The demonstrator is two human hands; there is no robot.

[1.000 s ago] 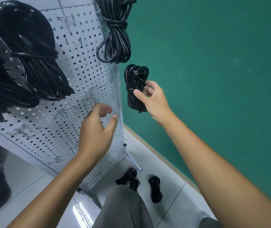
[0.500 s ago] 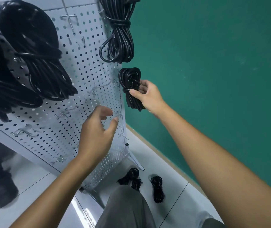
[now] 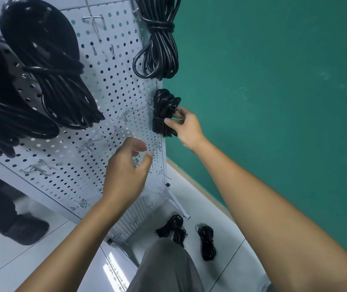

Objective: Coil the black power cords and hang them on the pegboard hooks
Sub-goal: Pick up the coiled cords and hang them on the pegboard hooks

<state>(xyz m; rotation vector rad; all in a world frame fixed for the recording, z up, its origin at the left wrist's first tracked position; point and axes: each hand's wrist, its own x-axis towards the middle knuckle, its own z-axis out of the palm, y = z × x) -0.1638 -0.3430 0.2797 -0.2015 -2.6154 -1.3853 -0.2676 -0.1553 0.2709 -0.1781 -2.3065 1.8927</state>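
My right hand [image 3: 186, 127] grips a small coiled black power cord [image 3: 163, 110] by its middle, at the right edge of the white pegboard [image 3: 113, 85]. The coil's top loop lies against a wire hook [image 3: 149, 103]; whether it sits on the hook is hidden. My left hand [image 3: 127, 169] hovers in front of the board's lower part with fingers loosely curved, holding nothing. Another coiled cord [image 3: 160, 45] hangs above, and large coils [image 3: 50, 66] hang at the upper left. On the floor lie two more coiled cords [image 3: 171, 227] [image 3: 206, 242].
A green wall [image 3: 273, 91] stands right behind the board's right edge. Several bare wire hooks [image 3: 88, 144] stick out of the board. A person's dark shoe [image 3: 25, 230] stands on the white tile floor at the left. My grey trouser leg [image 3: 164, 268] is below.
My right hand has carried the coil leftward from beside the board up to its right edge and the hook. My left hand has stayed in front of the board.
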